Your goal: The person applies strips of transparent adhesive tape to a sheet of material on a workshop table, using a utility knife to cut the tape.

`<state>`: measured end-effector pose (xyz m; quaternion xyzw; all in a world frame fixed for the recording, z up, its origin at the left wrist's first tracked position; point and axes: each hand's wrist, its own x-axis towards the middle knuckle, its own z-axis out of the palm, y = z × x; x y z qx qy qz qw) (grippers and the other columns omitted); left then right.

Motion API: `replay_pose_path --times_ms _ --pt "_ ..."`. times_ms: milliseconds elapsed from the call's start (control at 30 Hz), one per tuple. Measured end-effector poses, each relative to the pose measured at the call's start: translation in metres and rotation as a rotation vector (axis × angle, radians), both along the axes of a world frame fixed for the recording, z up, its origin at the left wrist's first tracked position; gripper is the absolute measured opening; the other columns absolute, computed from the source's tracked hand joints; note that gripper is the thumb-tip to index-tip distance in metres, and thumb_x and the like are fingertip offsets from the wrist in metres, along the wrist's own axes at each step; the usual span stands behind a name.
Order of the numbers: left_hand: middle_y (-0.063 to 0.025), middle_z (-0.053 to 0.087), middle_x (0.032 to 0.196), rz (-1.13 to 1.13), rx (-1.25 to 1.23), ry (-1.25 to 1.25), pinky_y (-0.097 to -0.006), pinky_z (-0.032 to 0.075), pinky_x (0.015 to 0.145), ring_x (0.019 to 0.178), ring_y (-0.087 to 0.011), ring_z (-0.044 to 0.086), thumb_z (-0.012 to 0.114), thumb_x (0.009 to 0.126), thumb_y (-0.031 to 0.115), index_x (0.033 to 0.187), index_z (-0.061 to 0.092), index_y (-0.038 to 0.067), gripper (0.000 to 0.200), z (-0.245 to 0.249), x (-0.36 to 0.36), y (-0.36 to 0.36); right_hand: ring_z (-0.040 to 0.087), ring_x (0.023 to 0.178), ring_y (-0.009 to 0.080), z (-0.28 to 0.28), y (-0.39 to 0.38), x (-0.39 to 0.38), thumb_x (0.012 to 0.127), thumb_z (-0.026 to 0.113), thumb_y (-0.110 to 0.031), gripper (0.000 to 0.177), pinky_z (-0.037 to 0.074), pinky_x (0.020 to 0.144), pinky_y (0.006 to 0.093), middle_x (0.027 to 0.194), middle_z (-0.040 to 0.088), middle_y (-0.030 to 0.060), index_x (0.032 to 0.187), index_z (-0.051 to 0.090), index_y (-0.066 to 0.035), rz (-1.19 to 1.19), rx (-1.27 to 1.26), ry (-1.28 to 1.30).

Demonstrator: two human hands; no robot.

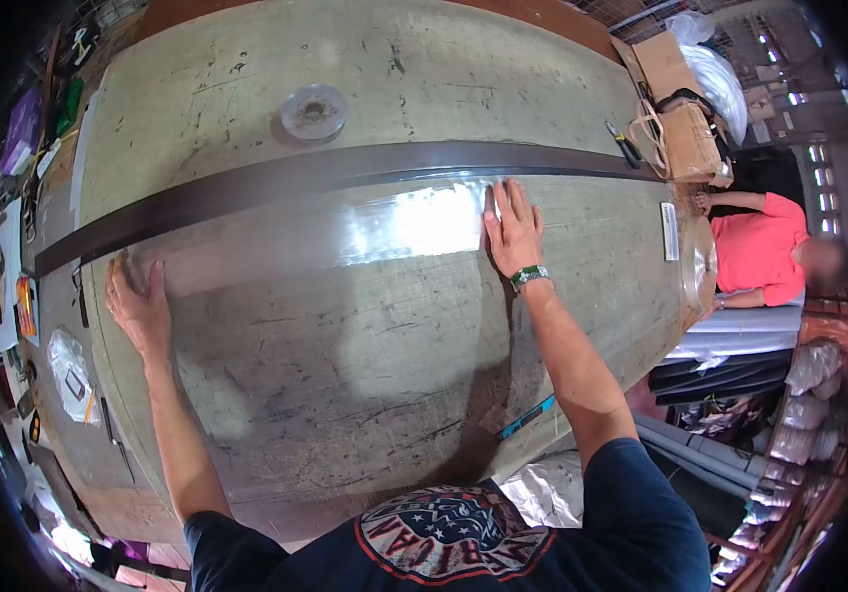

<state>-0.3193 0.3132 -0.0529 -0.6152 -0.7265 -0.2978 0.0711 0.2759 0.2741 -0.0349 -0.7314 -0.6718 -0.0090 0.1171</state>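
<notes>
A clear, shiny plastic strip (345, 232) lies across the worn table, along the near side of a long dark bar (246, 189). My left hand (141, 308) rests at the strip's left end, thumb and fingers apart. At the strip's right end my right hand (516, 229) lies flat with its fingers spread, a green patterned band on its wrist. Bright light reflects off the strip beside my right hand. Neither hand is wrapped round anything.
Beyond the bar sits a round clear tape roll (313, 112). Pliers (624, 144) and a cardboard box (690, 141) are at the far right, near a person in a red shirt (759, 247). A plastic bag (71, 375) and a pencil lie at the left.
</notes>
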Motion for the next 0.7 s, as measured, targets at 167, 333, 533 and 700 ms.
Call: replay_pose_path --times_ms 167,333,533,700 --pt "-0.0218 0.053 0.150 0.036 -0.041 -0.032 -0.0501 0.037 0.116 0.141 -0.0394 0.046 0.078 0.093 0.032 0.141 0.059 0.007 0.057 0.006 0.007 -0.003 0.033 0.153 0.0366 -0.018 -0.008 0.024 0.109 0.041 -0.041 0.059 0.022 0.124 0.0575 0.166 0.036 0.0185 0.160 0.039 -0.010 -0.140 0.038 0.095" --pt "-0.0148 0.041 0.162 -0.152 0.031 0.198 -0.0555 0.030 0.121 0.151 -0.0386 0.035 0.078 0.091 0.029 0.145 0.058 0.014 0.059 0.021 0.023 -0.005 0.029 0.156 0.0346 0.019 0.033 -0.009 0.109 0.041 -0.044 0.061 0.022 0.124 0.0569 0.166 0.035 0.0172 0.159 0.041 -0.009 0.136 0.042 0.049" --pt "-0.0091 0.037 0.167 -0.289 -0.061 0.148 -0.0602 0.023 0.124 0.157 -0.0338 0.027 0.085 0.079 0.037 0.147 0.058 0.015 0.077 0.032 0.028 -0.006 0.045 0.145 0.0343 0.008 0.024 -0.019 0.102 0.060 -0.037 0.048 0.030 0.118 0.0547 0.148 0.055 0.0164 0.139 0.060 -0.006 0.307 0.058 0.024" --pt "-0.0134 0.049 0.155 -0.521 -0.244 0.139 -0.0579 0.027 0.123 0.149 -0.0333 0.038 0.094 0.056 0.045 0.140 0.062 0.011 0.096 0.038 0.039 -0.007 0.044 0.145 0.0363 0.018 0.017 -0.032 0.092 0.068 -0.056 0.071 0.031 0.116 0.0549 0.152 0.051 0.0154 0.143 0.057 -0.009 0.408 0.023 0.044"
